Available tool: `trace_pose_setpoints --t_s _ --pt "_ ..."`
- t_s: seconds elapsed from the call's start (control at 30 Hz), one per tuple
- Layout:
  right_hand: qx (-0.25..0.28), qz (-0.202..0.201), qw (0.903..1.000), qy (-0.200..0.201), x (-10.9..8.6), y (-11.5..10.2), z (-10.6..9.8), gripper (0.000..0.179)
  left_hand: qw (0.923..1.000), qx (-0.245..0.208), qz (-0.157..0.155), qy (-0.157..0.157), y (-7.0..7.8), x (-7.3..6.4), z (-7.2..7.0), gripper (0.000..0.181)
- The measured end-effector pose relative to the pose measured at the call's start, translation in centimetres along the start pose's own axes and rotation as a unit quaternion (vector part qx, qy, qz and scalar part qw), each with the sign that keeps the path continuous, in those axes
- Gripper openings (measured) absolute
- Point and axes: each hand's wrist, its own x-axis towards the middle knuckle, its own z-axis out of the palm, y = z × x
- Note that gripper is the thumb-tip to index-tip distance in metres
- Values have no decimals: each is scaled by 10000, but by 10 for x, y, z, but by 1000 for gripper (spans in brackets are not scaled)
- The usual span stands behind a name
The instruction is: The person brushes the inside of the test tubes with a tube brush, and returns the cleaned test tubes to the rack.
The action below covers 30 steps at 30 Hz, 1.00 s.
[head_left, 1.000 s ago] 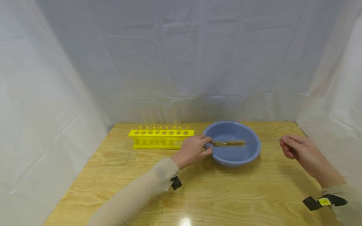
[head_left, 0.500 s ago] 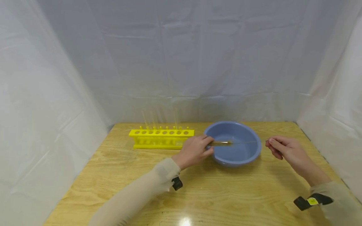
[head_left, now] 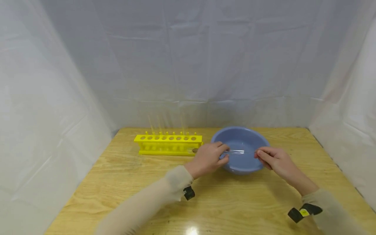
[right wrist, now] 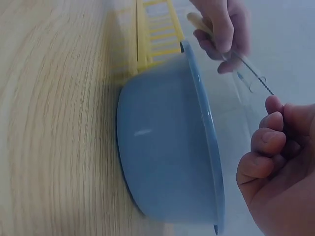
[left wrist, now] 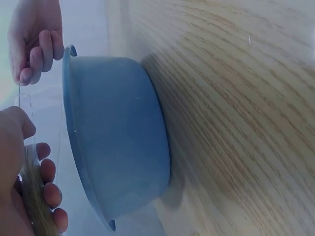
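Over the blue basin (head_left: 243, 163), my left hand (head_left: 208, 158) grips a clear glass test tube (head_left: 237, 152), lying nearly level with its mouth to the right. My right hand (head_left: 276, 162) pinches the twisted wire of a test tube brush (right wrist: 259, 79) just outside that mouth. The brush's tan bristles (left wrist: 34, 194) are inside the tube, seen between my left fingers in the left wrist view. In the right wrist view, a pale end of the tube (right wrist: 197, 21) sticks out behind my left hand. My palms hide part of the tube and wire.
Left of the basin stands a yellow test tube rack (head_left: 167, 140), close to my left hand. Several thin clear tubes (head_left: 159, 124) rise faintly from its back. White sheeting (head_left: 188, 65) walls the wooden table (head_left: 229, 202) at the back and sides.
My right hand has moved left toward my left hand, pushing the brush deeper into the tube. The bristles, earlier visible over the basin, are now within my left hand's grip. The left hand shifted slightly right.
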Motion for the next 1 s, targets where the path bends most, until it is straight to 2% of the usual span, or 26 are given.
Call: trace_pose_setpoints --t_s 0.2,0.37,0.5,0.63,0.73,0.8,0.9,0.93,1.0 --pt "-6 -128 9999 -89 7 -6 15 32 10000 12 -31 63 -1 0 -1 29" --pt "282 69 9995 -78 7 -10 16 38 9998 12 163 146 -1 -1 -3 28" --pt "226 345 9987 296 4 -13 14 42 9992 80 259 299 -1 -1 -4 29" --pt "128 314 9971 686 1 -14 13 41 9991 110 255 330 0 0 -5 29" --pt "69 291 9965 786 0 -15 14 39 9987 163 347 345 1 -1 -3 28" --pt "125 431 9959 789 1 -16 14 39 9978 214 465 424 1 -1 -1 27" --pt "651 822 9919 712 2 -19 14 37 9953 258 687 637 2 -3 2 25" --pt "998 1002 9877 672 3 -19 13 35 9941 292 762 715 2 -3 3 24" --pt "1774 1373 9728 575 5 -19 12 33 9918 338 903 845 3 -3 5 23"
